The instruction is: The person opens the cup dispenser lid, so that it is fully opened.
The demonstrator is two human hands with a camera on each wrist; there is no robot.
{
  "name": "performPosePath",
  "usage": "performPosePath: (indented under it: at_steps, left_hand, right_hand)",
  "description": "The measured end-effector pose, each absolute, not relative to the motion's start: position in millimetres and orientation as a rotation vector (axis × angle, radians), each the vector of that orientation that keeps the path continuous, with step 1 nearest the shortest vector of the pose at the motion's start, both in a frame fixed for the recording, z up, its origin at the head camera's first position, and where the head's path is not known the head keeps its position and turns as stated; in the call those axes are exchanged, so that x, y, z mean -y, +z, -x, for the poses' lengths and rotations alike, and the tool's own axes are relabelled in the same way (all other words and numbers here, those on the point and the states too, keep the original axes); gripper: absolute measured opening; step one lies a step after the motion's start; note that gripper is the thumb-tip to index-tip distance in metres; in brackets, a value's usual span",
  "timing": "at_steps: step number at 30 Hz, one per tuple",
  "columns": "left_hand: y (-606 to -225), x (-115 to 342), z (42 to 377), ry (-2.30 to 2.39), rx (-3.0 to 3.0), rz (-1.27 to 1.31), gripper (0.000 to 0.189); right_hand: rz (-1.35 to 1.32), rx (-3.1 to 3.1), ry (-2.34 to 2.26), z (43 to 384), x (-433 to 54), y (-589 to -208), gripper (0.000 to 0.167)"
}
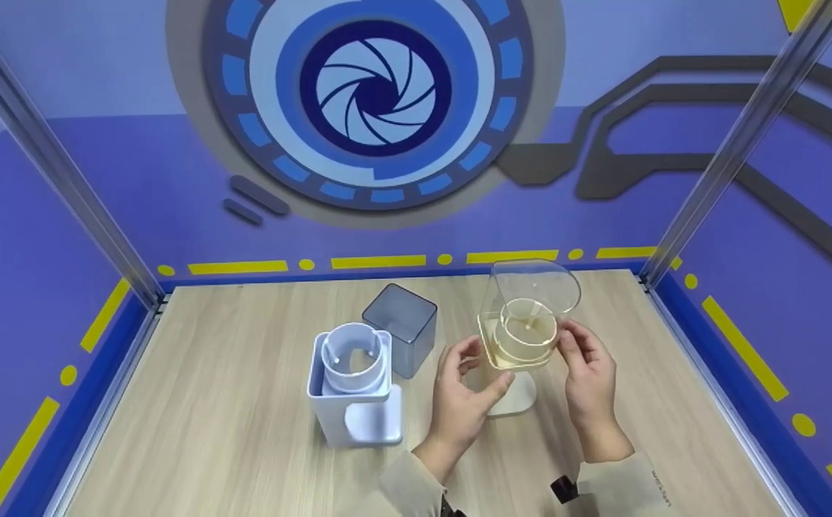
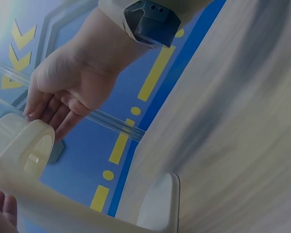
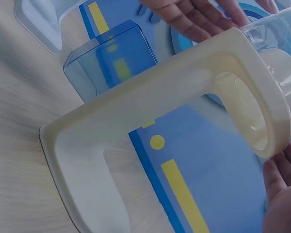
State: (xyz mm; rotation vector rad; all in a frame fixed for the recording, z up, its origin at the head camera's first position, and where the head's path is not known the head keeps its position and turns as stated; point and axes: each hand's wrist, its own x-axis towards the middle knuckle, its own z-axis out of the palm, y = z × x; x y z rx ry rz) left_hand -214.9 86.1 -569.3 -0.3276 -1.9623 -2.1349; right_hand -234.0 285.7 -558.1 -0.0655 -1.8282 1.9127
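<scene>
A cream plastic C-shaped stand [image 1: 523, 350] stands on the table, a round cup-like collar at its top. Its flat foot [image 1: 516, 395] shows below. Over the collar sits a clear cover [image 1: 534, 283]. My left hand [image 1: 463, 398] is at the front left corner of the stand's top, thumb and fingers spread. Fingertips of that left hand [image 3: 199, 17] touch the upper edge in the right wrist view. On the other side, my right hand [image 1: 592, 380] touches the right edge with thumb and forefinger tips; its fingertips [image 3: 276, 167] are at the rim.
To the left stands a similar pale blue-white holder [image 1: 351, 424] with a round collar. Behind it is a smoky blue clear box [image 1: 401, 319]. Metal posts [image 1: 718, 158] and blue printed panels edge the wooden table [image 1: 208, 402].
</scene>
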Motion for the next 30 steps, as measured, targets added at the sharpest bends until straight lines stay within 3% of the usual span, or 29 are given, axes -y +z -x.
performPosePath:
  at_steps: [5, 10, 14, 19, 30]
  left_hand:
    - [-573.3, -79.0, 226.1, -2.193, 2.144, 0.331, 0.102]
    - [-576.2, -68.0, 243.4, -2.226, 2.242, 0.391, 0.116]
    - [-573.8, -61.0, 254.5, -2.264, 2.274, 0.451, 0.121]
    - [-568.0, -58.5, 265.3, -2.215, 2.338, 0.541, 0.123]
    - [-565.0, -62.8, 270.3, -2.185, 2.354, 0.633, 0.115]
  right_hand:
    - [-0.16, 1.692, 2.015, 235.5, -288.6, -551.8, 0.033]
    - [-0.403, 1.642, 2.076, 245.2, -293.8, -540.3, 0.039]
    - [-0.562, 1.669, 2.11, 256.8, -298.4, -533.1, 0.049]
    - [-0.779, 1.733, 2.127, 274.2, -301.8, -524.8, 0.075]
    - [-0.925, 1.824, 2.151, 291.3, -310.8, -516.6, 0.08]
